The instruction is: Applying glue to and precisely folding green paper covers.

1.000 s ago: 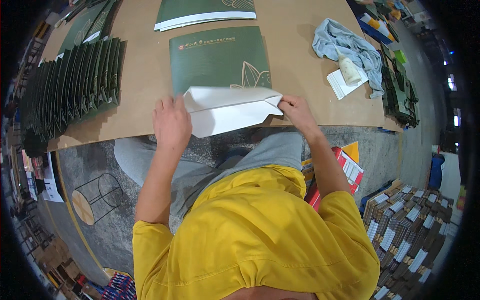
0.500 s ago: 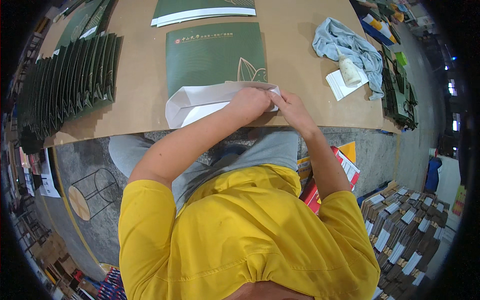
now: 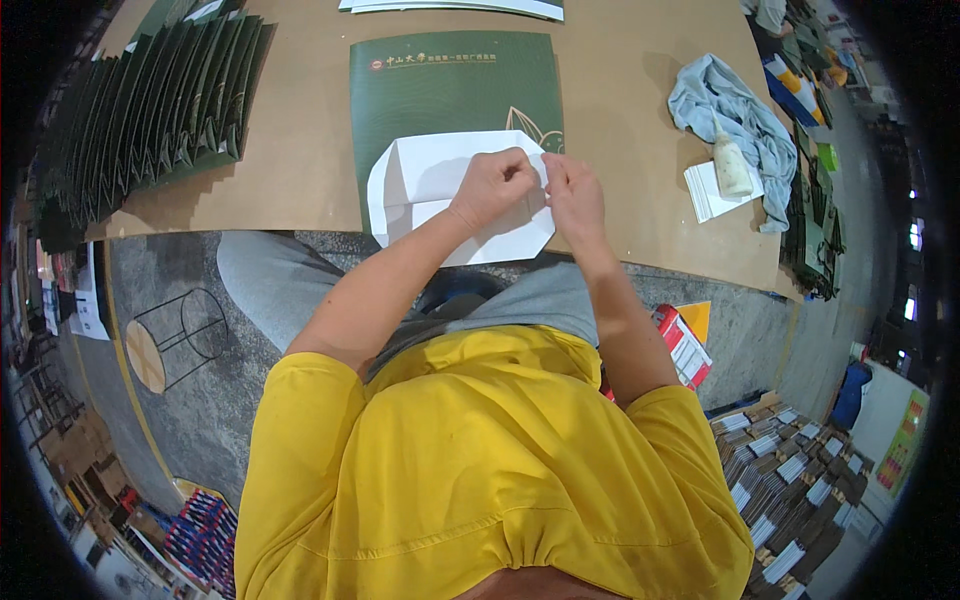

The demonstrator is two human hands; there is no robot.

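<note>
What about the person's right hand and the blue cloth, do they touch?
Apart. The head view shows a wide strip of brown tabletop between the right hand and the blue cloth.

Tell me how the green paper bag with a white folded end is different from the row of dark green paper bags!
The green paper bag lies mostly flat; the row of dark green paper bags stands up in pleats. The bag shows a white end; the row looks mostly dark green. The left hand and right hand are at the bag; neither touches the row. Both are green and on the brown table.
</note>
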